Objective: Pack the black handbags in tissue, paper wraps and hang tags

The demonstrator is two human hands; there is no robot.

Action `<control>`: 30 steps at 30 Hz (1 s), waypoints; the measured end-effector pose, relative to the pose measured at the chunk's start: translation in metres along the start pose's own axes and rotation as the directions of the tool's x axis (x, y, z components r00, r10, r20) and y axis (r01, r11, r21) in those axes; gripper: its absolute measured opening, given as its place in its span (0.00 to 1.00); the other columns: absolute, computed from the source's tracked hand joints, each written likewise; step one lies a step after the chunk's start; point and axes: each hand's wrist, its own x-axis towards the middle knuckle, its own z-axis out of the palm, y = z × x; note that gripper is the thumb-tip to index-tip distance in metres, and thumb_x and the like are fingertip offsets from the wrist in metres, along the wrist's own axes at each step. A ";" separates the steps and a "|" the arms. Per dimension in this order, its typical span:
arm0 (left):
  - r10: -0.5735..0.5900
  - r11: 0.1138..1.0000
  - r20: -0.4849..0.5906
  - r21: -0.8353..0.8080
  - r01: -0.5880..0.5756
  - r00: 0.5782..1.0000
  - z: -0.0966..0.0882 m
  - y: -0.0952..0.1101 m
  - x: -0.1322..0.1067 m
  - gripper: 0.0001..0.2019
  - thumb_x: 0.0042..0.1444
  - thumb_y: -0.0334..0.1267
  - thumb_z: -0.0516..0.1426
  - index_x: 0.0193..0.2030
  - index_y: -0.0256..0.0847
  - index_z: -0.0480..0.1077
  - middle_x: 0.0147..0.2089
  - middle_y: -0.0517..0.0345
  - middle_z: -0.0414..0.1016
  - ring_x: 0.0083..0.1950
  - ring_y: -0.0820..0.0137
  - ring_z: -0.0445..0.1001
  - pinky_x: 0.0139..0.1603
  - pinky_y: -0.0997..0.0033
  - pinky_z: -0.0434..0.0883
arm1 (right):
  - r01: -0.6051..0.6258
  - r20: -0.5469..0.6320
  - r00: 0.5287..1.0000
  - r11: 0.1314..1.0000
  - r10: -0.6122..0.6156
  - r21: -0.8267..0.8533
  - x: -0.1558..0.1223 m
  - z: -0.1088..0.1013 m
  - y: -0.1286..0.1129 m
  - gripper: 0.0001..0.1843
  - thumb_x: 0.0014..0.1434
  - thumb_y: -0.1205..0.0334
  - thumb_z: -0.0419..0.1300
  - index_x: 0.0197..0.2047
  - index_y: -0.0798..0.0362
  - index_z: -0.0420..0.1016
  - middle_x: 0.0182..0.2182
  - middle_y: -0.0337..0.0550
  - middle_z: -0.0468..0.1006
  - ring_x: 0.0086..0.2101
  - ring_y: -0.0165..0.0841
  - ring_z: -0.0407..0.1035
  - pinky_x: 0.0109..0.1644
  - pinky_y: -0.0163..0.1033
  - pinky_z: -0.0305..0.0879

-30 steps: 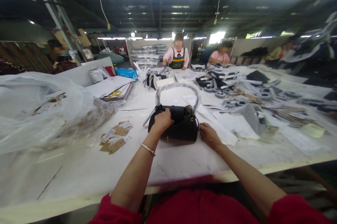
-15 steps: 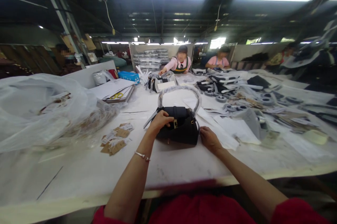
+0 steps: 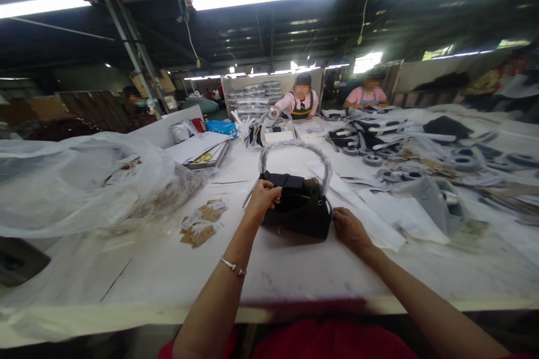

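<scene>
Item: one black handbag (image 3: 301, 218), standing upright on the white worktop (image 3: 303, 280) directly before you, mouth uppermost and open at the front. Handle (image 3: 297, 146): single, arched upright, sheathed in clear wrap. Flap (image 3: 291, 181): black, lying toward the rear of the mouth. Fittings: a gold-toned ring (image 3: 320, 201) at the right end, and a small gold-toned piece (image 3: 279, 229) low on the front. Hands: your left hand (image 3: 264, 200) pinched the bag at the left of its mouth, the exact part too small to tell; your right hand (image 3: 349, 230) lay at the right end, fingers curled, and whether it gripped anything could not be told. Handling, as judged: light, body fairly stiff in the walls, softer about the mouth; wrap liable to slip under your fingers; fittings apt to scratch. Best holds: both ends of the body, low down, for steadying; the mouth's edge, by fingertips; the arch only for lifting. Adjacent, left: a loose pile of brown and white tags (image 3: 204, 224), apart from the bag.
</scene>
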 end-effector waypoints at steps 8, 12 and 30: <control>0.066 0.978 -0.058 -0.193 -0.076 0.996 0.002 -0.021 -0.007 0.21 0.51 0.41 0.64 0.46 0.41 0.59 0.26 0.68 0.69 0.20 0.75 0.72 0.18 0.80 0.65 | -0.166 -0.093 0.970 0.895 0.224 0.414 -0.001 -0.014 -0.006 0.26 0.66 0.49 0.48 0.61 0.53 0.65 0.54 0.55 0.74 0.50 0.43 0.72 0.51 0.49 0.71; 0.051 0.927 -0.152 -0.360 -0.104 0.987 0.020 -0.039 -0.005 0.23 0.51 0.49 0.63 0.46 0.42 0.58 0.30 0.68 0.68 0.26 0.77 0.74 0.27 0.78 0.73 | -0.196 0.044 0.978 0.820 0.205 0.537 -0.007 -0.009 -0.032 0.54 0.51 0.47 0.67 0.72 0.48 0.43 0.67 0.56 0.57 0.64 0.49 0.56 0.61 0.56 0.63; -0.056 0.948 0.221 -0.295 0.121 0.974 0.022 -0.048 0.005 0.20 0.49 0.52 0.66 0.31 0.39 0.65 0.38 0.57 0.74 0.43 0.70 0.73 0.47 0.72 0.70 | -0.257 0.011 0.958 0.845 0.286 0.468 0.038 0.017 -0.012 0.54 0.50 0.51 0.70 0.72 0.50 0.46 0.65 0.54 0.62 0.61 0.48 0.60 0.64 0.57 0.59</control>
